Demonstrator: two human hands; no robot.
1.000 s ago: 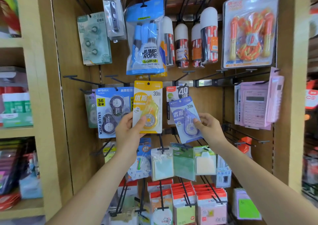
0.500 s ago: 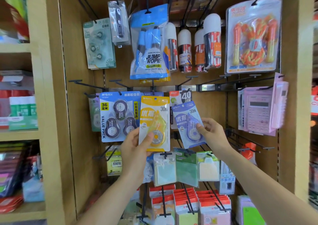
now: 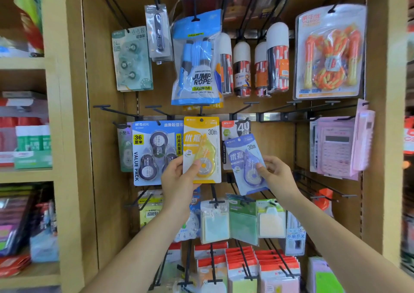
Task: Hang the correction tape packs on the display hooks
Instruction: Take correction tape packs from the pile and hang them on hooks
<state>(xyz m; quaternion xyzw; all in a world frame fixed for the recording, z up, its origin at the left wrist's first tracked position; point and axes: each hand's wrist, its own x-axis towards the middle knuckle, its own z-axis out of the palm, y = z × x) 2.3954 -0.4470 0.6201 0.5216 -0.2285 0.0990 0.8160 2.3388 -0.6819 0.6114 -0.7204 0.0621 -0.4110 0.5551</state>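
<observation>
- The yellow correction tape pack (image 3: 201, 149) is held upright by the left grip (image 3: 177, 180). The thumb is laid on the front near the lower edge, and the other fingers are curled behind the card.
- The top edge of this pack is placed just under the tip of a black hook (image 3: 201, 111) in the middle row of the display board (image 3: 275, 149). It cannot be told whether the hook passes through the hole of the pack.
- The blue correction tape pack (image 3: 245, 162) is pinched at its right edge by the right grip (image 3: 276, 176), with the thumb on the front. The pack is tilted, its top leaning to the left, and it is held just beside the yellow pack.
- A hanging pack marked 40 (image 3: 238, 128) is partly covered by the blue pack.
- A value pack (image 3: 154, 151) of three tapes is hung on the left of the yellow pack and is partly hidden by the left grip.
- A blue jump rope bag (image 3: 197, 68) is hung above the yellow pack.
- Pink calculators (image 3: 336, 147) are seen near the right edge of the board.
- Sticky note packs (image 3: 215, 223) are hung below both grips.
</observation>
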